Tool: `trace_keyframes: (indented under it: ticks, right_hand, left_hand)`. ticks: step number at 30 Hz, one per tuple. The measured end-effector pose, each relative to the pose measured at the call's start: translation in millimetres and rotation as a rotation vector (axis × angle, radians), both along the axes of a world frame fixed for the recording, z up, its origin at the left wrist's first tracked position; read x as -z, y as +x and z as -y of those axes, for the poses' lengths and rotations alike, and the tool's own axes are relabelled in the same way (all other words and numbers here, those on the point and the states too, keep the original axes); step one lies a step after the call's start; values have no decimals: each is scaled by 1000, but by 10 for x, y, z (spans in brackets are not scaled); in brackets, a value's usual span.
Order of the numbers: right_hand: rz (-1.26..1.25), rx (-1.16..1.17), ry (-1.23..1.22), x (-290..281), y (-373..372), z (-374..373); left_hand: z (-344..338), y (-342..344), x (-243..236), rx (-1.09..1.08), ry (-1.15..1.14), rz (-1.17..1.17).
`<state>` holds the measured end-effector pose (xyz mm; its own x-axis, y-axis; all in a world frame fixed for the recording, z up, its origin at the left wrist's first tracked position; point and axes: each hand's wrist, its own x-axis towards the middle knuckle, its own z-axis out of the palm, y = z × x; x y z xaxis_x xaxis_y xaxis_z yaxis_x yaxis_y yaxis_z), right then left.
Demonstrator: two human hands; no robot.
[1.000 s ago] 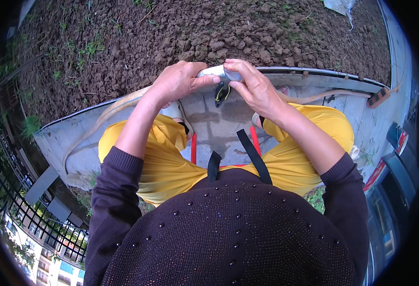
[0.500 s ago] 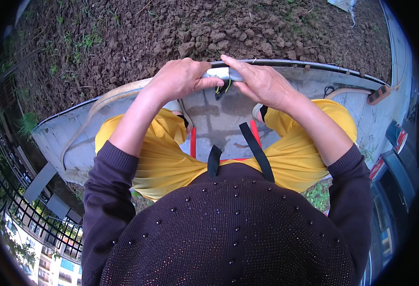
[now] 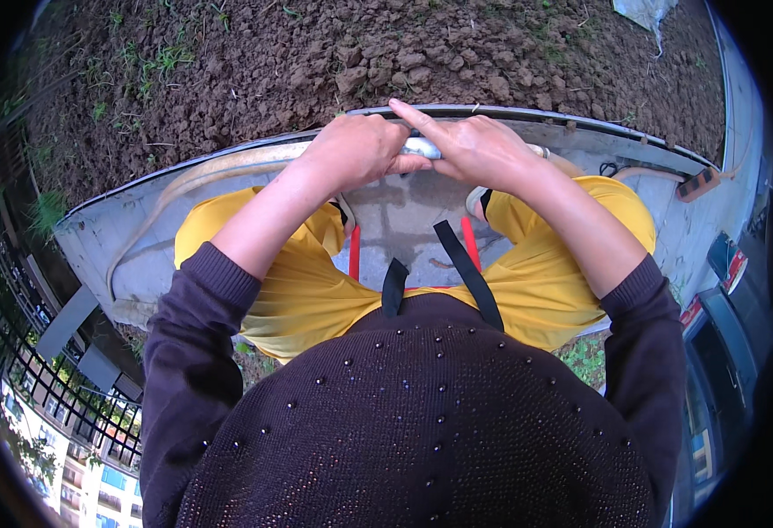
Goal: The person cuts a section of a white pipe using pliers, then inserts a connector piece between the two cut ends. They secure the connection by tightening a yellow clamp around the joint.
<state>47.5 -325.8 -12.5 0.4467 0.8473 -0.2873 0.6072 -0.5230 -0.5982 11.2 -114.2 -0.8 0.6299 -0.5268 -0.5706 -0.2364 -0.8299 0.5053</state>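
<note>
Both hands are together in front of me, over a paved strip. My left hand [image 3: 356,151] is wrapped around a thick beige hose [image 3: 219,165], which runs off to the left and bends down along the paving. Between the hands shows a short, shiny white-silver section [image 3: 422,148] of the hose. My right hand [image 3: 483,154] closes over the hose on the other side of that section, its index finger stretched toward the left hand. The fingertips beneath the hose are hidden. More hose emerges to the right of the right hand.
Beyond a low edging [image 3: 571,123] lies clumpy brown soil [image 3: 386,62]. My legs in yellow trousers [image 3: 298,290] are spread, with red bars [image 3: 355,253] and black straps [image 3: 459,251] between them. An orange-brown block [image 3: 698,185] sits at right; a dark fence [image 3: 69,405] stands at left.
My right hand has moved left, closer to my left hand, covering much of the white-silver section. A dark strip with yellow-green that hung below it is now mostly hidden.
</note>
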Motion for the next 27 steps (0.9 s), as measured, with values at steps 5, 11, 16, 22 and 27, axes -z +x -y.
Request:
trace_keyframes:
  ticks: [5, 11, 16, 22, 27]
  right_hand:
    - [-68, 223, 106, -30, 216, 12]
    - [-118, 270, 58, 81, 230, 399]
    - [-197, 374, -182, 55, 236, 548]
    - [1, 275, -243, -10, 229, 472]
    - [40, 255, -271, -18, 185, 435]
  left_hand:
    - [-22, 159, -66, -155, -46, 45]
    - [-45, 154, -2, -194, -60, 68]
    - [-43, 163, 32, -203, -96, 48]
    - [-49, 112, 26, -143, -40, 6]
    - [-67, 70, 61, -121, -49, 60]
